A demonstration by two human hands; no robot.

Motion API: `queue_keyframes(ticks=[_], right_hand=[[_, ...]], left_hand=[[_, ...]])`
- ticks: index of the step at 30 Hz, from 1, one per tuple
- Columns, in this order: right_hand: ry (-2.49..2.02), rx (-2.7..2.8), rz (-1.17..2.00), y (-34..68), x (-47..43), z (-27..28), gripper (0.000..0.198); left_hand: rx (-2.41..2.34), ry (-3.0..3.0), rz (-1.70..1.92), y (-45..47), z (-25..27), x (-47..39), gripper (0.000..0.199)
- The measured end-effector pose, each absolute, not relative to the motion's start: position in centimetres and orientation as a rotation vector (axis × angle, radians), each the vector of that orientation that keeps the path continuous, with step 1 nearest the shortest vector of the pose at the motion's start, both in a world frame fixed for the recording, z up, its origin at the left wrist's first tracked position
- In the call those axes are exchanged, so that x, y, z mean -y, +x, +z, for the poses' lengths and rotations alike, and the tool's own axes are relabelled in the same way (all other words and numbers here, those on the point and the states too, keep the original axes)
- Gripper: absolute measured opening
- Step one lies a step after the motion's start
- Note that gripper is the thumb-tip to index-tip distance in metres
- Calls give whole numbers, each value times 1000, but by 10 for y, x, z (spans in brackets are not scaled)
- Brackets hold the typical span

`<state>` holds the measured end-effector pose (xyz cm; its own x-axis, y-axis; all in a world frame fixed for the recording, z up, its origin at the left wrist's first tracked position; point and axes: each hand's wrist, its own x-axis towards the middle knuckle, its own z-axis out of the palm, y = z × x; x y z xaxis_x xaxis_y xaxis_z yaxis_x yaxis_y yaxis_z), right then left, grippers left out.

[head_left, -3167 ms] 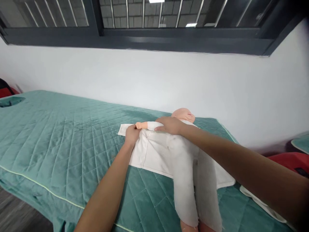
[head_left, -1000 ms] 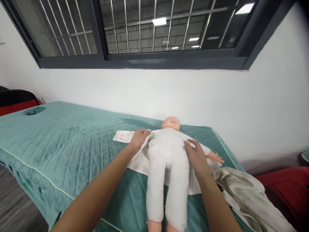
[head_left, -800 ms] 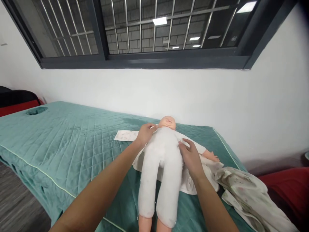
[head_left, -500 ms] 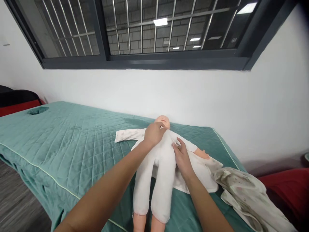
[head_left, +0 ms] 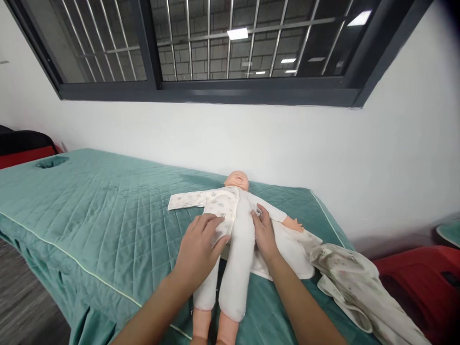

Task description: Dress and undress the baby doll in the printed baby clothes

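Observation:
A baby doll (head_left: 235, 268) with a white cloth body and bare plastic feet lies on its back, its head toward the wall. A white printed baby shirt (head_left: 219, 203) covers the left half of its chest, one sleeve stretched out to the left. The shirt's other half (head_left: 287, 249) lies spread under and beside the doll on the right. My left hand (head_left: 201, 244) lies with fingers apart on the shirt's lower front, thumb toward the doll's middle. At the right side of the torso, my right hand (head_left: 264, 232) rests with thumb and fingers apart; its fingertips are partly hidden.
A green quilted cover (head_left: 118, 206) drapes the bed, which has a face hole (head_left: 52, 162) at the far left. Crumpled pale printed cloth (head_left: 355, 273) hangs near the right edge. Beyond it is a red object (head_left: 417, 282). A white wall and barred window stand behind.
My left hand has moved from the doll's neck down to its waist, and the printed shirt front now lies over the left chest. My right hand stays at the torso's side.

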<state>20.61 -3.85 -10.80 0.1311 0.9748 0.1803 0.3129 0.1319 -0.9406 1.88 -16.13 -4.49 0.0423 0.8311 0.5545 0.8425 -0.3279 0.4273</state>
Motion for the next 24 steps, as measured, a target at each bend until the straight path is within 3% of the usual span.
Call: queue_keyframes(ticks=[3,8,10,17,24], right_hand=[[-1382,1413,796,204,42,-107,68],[-1385,1438,802,205,43,-108,68],[-1390,1430,807,206,41,-109,68],[-1379,1423,807,208,36,-113,64],[-1385,1436,843,210,35,-109,63]], left_hand=[[1908,-2232,-1150,3,-65,168,42],[1952,-2257,-1034,3,-66,163,19],[1870,-2343,-1029,5,-62,162,20],[1919,-2498,-1185,15,-51,161,25],[1892,-2518,-1471,53,-16,90,24]])
